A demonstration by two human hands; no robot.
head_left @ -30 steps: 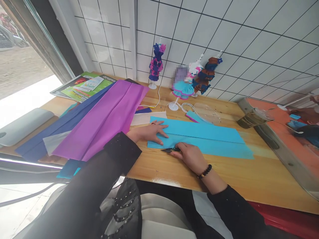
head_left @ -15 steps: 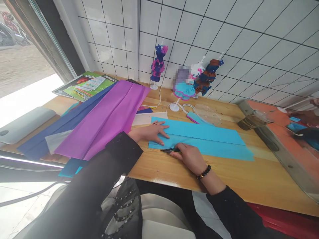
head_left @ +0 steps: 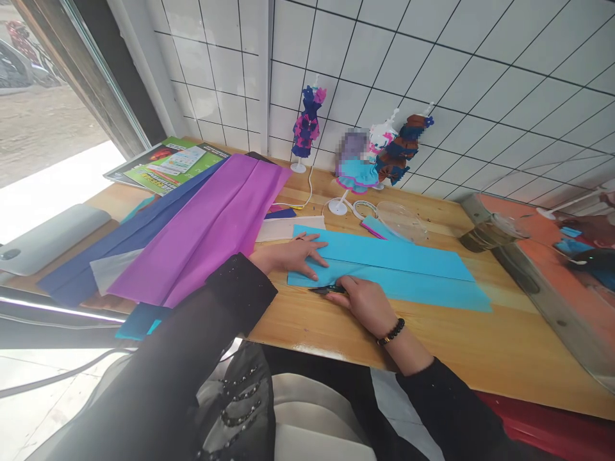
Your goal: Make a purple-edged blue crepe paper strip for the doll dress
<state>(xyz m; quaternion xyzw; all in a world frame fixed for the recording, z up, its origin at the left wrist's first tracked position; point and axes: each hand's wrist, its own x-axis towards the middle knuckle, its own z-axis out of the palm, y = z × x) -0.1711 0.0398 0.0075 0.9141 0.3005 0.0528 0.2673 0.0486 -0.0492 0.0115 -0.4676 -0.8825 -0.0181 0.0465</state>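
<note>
Nearest the person, a dark sleeve leads to the right hand [head_left: 368, 306], a beaded bracelet [head_left: 393, 331] at its wrist. Its fingers are closed round a dark pointed tool [head_left: 321, 290], perhaps scissors or a knife, whose tip points left along the near edge of the blue sheet [head_left: 403, 264]. Whether the tip is in the sheet cannot be told.

The sheet lies flat in the middle of the worktop [head_left: 298, 325]. The left hand [head_left: 296, 255] is spread over its left end, fingers fanned and holding nothing. A lengthwise line, a fold or an overlap, is already in the sheet, with a paler band on the near side; no finished cut and no freed strip shows beside it.

To the left, a purple sheet [head_left: 206, 224] lies creased over a dark blue sheet [head_left: 72, 282], both away from the hands.

Farther off are a roll of tape [head_left: 355, 210] and a clear dish [head_left: 403, 221], with a cup [head_left: 486, 235] to the right. By the tiled wall [head_left: 384, 57] stand small dressed figures [head_left: 306, 125], seemingly complete.
</note>
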